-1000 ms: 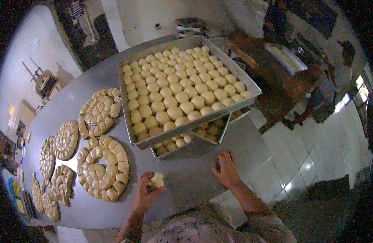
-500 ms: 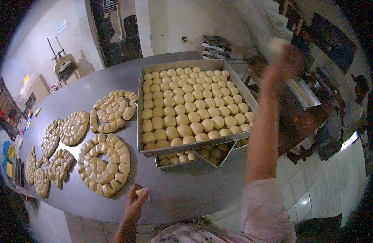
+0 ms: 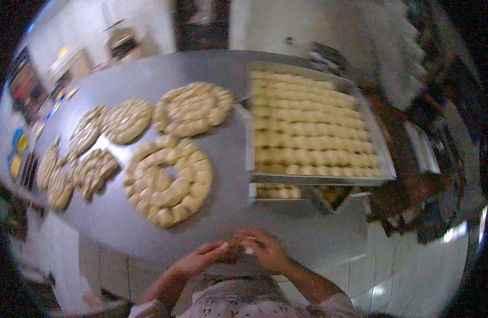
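My left hand [image 3: 211, 254] and my right hand [image 3: 268, 251] meet at the table's near edge, fingers bent and closed together. Between them shows a small pale piece of dough [image 3: 249, 249], partly covered by fingers and blurred. Ahead and to the left, a large round of dough pieces [image 3: 191, 185] coiled in rings lies on the metal table [image 3: 228, 153]. To the right stands a deep metal tray [image 3: 321, 180] filled with rows of dough balls [image 3: 313, 138].
Other ringed dough rounds [image 3: 128, 121] lie farther left. Beneath the big tray, more trays of dough [image 3: 278, 192] stick out at angles. Dark stacked trays [image 3: 327, 57] stand beyond the table; a brown table with a long metal pan [image 3: 421, 148] is at right.
My right arm has come down from the upper right to meet my left hand at the table edge. The view has swung left, so table and trays appear farther right.
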The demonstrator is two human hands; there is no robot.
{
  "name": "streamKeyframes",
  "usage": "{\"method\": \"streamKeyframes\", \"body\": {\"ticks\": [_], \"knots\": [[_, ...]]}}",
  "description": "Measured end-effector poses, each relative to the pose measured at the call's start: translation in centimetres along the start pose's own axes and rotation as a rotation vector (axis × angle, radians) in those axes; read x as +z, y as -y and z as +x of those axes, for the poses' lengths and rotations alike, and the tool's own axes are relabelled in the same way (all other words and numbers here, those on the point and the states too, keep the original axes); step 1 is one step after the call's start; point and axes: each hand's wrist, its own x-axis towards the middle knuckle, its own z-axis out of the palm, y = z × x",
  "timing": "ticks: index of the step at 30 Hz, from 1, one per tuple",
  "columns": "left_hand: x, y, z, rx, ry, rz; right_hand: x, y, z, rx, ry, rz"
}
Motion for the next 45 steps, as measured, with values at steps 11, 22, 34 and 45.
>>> {"method": "streamKeyframes", "body": {"ticks": [11, 22, 34, 45], "knots": [[-30.2, 1.8, -14.5, 0.457, -1.818, 0.73, 3.2, -1.9, 3.8, 0.141, -0.591, -0.834], [-41.5, -3.6, -15.2, -0.363, -2.178, 0.84, -0.7, -7.8, 0.8, 0.515, -0.726, -0.988], [-41.5, 5.3, -19.2, 0.29, -1.378, 0.639, -0.8, -5.0, -2.0, 0.269, -0.775, -1.024], [-11.8, -3.9, -7.4, 0.669, -0.747, -0.013, -4.5, -3.5, -8.3, 0.245, -0.75, -0.951]]}}
